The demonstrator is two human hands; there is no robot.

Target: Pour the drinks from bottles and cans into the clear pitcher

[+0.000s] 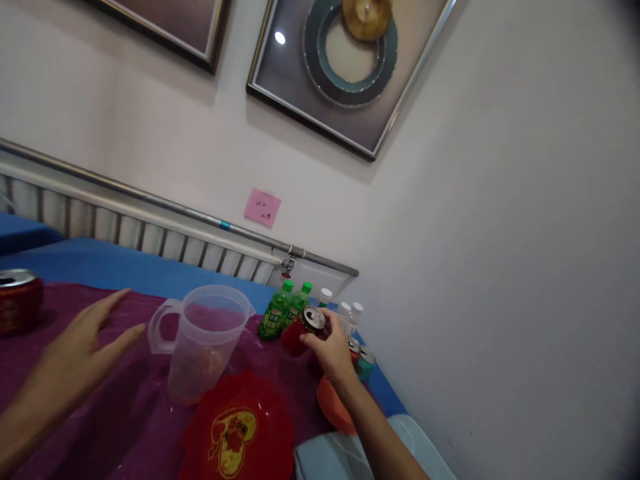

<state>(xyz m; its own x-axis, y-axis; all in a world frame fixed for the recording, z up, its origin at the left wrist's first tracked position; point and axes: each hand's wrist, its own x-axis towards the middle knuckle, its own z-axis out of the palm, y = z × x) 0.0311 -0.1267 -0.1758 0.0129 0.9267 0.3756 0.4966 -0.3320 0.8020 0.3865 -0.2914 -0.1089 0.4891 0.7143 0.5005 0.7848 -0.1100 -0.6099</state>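
My right hand [333,350] is wrapped round a red can [295,335], tilted, its opened silver top facing up, just right of two green bottles [277,313]. Fingers apart and holding nothing, my left hand [83,353] hovers over the purple cloth [115,407], left of the clear pitcher's handle. The translucent pitcher [205,347] stands upright with a little something at its bottom. In front of it lies a red scalloped plate [273,427] with a yellow printed design. Another red can [19,303] stands at the far left.
Behind my right hand are white-capped bottles [356,313], a teal can [367,363] and another red can. An orange bowl [333,403] sits under my right forearm, near a pale blue folded item [325,457]. A radiator [150,233] and wall stand behind the blue table surface [120,257].
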